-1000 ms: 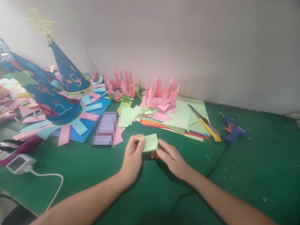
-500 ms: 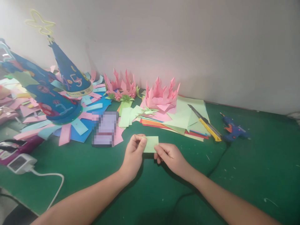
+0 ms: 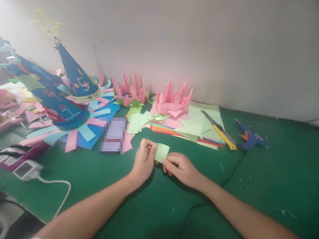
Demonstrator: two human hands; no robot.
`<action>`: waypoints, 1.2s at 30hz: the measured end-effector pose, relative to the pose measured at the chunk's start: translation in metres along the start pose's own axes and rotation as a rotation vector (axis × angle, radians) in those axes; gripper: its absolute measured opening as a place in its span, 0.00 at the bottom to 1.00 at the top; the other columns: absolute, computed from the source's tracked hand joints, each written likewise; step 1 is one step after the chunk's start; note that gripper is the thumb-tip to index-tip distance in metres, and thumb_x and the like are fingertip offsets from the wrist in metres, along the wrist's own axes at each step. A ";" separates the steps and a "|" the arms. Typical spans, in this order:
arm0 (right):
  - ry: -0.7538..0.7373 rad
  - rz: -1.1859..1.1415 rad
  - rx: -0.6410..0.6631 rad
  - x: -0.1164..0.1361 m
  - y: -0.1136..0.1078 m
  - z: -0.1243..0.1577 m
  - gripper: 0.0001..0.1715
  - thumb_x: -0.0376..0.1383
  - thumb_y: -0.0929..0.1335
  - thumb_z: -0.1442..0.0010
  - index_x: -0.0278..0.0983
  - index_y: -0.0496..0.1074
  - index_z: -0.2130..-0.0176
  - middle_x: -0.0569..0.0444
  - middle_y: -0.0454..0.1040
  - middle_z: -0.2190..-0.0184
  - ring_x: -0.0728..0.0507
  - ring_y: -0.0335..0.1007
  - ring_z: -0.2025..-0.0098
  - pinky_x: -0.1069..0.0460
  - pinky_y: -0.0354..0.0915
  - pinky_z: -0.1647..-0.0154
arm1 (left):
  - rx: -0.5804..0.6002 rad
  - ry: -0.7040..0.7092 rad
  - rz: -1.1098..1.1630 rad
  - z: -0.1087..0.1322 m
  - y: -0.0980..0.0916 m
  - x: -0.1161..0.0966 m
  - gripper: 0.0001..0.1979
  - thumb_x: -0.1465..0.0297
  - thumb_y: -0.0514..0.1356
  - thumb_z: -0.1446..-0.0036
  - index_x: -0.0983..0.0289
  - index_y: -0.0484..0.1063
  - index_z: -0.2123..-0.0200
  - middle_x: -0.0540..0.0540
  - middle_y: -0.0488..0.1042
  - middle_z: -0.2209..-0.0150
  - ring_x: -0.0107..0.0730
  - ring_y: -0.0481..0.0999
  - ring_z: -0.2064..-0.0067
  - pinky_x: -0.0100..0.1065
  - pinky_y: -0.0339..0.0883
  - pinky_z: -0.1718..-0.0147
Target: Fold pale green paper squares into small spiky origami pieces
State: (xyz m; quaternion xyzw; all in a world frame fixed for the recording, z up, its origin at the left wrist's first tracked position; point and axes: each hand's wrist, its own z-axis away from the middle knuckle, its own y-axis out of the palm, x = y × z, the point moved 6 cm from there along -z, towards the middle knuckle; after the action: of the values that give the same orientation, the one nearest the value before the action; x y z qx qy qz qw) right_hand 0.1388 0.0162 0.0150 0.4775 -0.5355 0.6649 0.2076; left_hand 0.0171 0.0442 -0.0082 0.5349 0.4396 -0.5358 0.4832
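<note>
A small light green paper piece (image 3: 161, 153) is held tilted above the green table, between both hands. My left hand (image 3: 145, 159) pinches its left edge between thumb and fingers. At its lower right corner, my right hand (image 3: 180, 166) grips it with thumb and curled fingers. Behind the hands lie light green paper strips (image 3: 135, 123) and a stack of coloured sheets (image 3: 204, 116), with a pink paper crown (image 3: 172, 101) at the stack's left part.
A phone (image 3: 114, 134) lies left of the hands. Blue cone hats (image 3: 74, 74) stand at the left among paper strips. A yellow cutter (image 3: 220, 130) and a blue glue gun (image 3: 249, 136) are at the right. A white charger (image 3: 28, 170) trails its cable on the green table (image 3: 274, 179).
The green paper has turned from level to tilted, its right side lower. My right hand has shifted slightly left and down along it. The whole view has moved a little.
</note>
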 end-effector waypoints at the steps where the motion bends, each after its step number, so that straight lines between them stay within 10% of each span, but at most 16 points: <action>1: 0.000 -0.010 0.014 0.001 0.001 0.000 0.25 0.40 0.59 0.35 0.37 0.68 0.80 0.57 0.68 0.84 0.49 0.65 0.75 0.54 0.61 0.66 | 0.015 -0.004 -0.017 0.000 0.001 0.001 0.11 0.60 0.56 0.42 0.61 0.60 0.68 0.44 0.62 0.78 0.23 0.62 0.79 0.26 0.56 0.80; 11: 0.105 -0.279 0.132 0.000 0.009 0.005 0.24 0.41 0.60 0.38 0.35 0.69 0.81 0.58 0.67 0.86 0.51 0.63 0.80 0.56 0.62 0.72 | 0.039 0.102 -0.098 0.001 0.000 -0.010 0.05 0.69 0.59 0.45 0.62 0.65 0.71 0.47 0.67 0.75 0.26 0.65 0.73 0.27 0.57 0.72; 23: 0.140 -0.252 -0.180 -0.017 -0.004 0.003 0.30 0.54 0.56 0.37 0.36 0.64 0.78 0.57 0.64 0.83 0.50 0.61 0.78 0.55 0.59 0.75 | 0.311 -0.156 0.278 0.004 0.023 -0.007 0.21 0.63 0.67 0.54 0.62 0.59 0.63 0.47 0.71 0.76 0.23 0.69 0.78 0.23 0.56 0.81; 36: 0.193 -0.290 -0.226 -0.025 -0.007 0.000 0.15 0.45 0.63 0.41 0.37 0.62 0.72 0.59 0.62 0.77 0.49 0.62 0.74 0.54 0.61 0.74 | 0.339 -0.053 -0.054 0.002 0.012 0.006 0.12 0.64 0.61 0.47 0.63 0.66 0.61 0.51 0.72 0.73 0.27 0.69 0.73 0.27 0.61 0.75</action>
State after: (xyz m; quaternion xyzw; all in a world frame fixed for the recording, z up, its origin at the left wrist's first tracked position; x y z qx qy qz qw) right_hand 0.1558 0.0245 -0.0024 0.4573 -0.5098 0.6066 0.4037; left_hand 0.0287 0.0408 -0.0132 0.5824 0.3443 -0.6290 0.3829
